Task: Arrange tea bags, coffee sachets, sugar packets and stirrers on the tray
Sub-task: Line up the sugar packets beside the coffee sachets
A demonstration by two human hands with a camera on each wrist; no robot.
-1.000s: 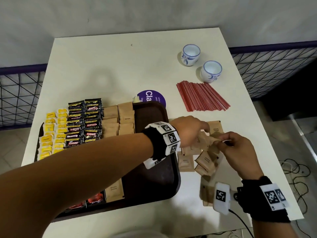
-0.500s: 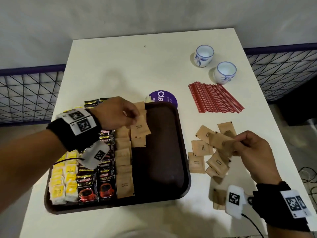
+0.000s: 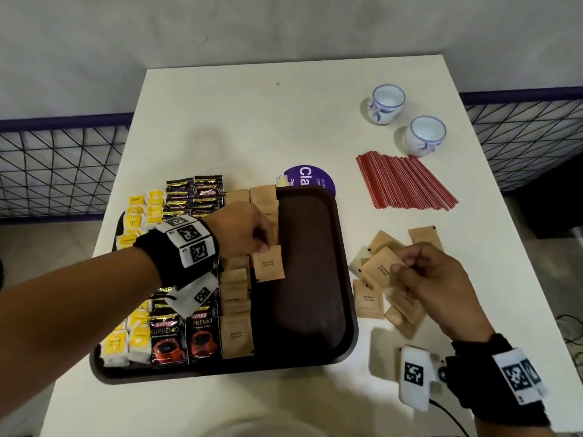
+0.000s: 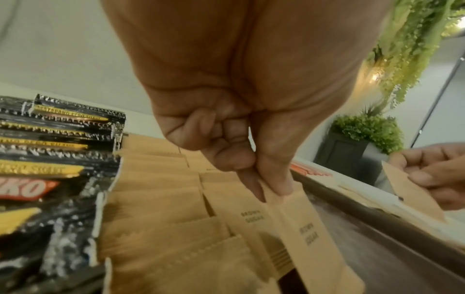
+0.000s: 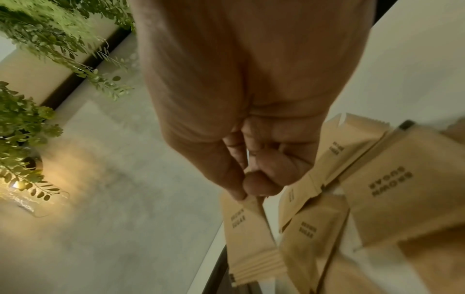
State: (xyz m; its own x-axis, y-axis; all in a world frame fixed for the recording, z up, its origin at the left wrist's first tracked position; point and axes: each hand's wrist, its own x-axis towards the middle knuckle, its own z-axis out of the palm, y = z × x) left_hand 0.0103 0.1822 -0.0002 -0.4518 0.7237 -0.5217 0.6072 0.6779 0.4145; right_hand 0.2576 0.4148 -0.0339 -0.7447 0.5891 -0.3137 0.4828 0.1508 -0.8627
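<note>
A dark brown tray [image 3: 315, 279] holds rows of yellow tea bags [image 3: 135, 222], black coffee sachets [image 3: 195, 193] and brown sugar packets [image 3: 235, 335]. Its right half is bare. My left hand [image 3: 266, 246] pinches one sugar packet [image 3: 268, 263] by its top edge, hanging just right of the sugar rows; thumb and finger [image 4: 276, 185] grip that packet [image 4: 309, 234]. My right hand [image 3: 402, 263] pinches another sugar packet [image 3: 381, 269] above the loose pile [image 3: 367, 299] on the table; the right wrist view shows this packet [image 5: 249, 238]. Red stirrers [image 3: 403, 182] lie behind the pile.
Two blue-and-white cups [image 3: 386, 104] [image 3: 424, 135] stand at the back right of the white table [image 3: 239, 121]. A purple round sticker [image 3: 310, 181] peeks out behind the tray. Wire mesh fencing [image 3: 56, 171] runs on both sides of the table.
My left hand carried a sugar packet from the loose pile across to the tray and has brought it down beside the sugar rows. My right hand stayed at the pile, holding a packet.
</note>
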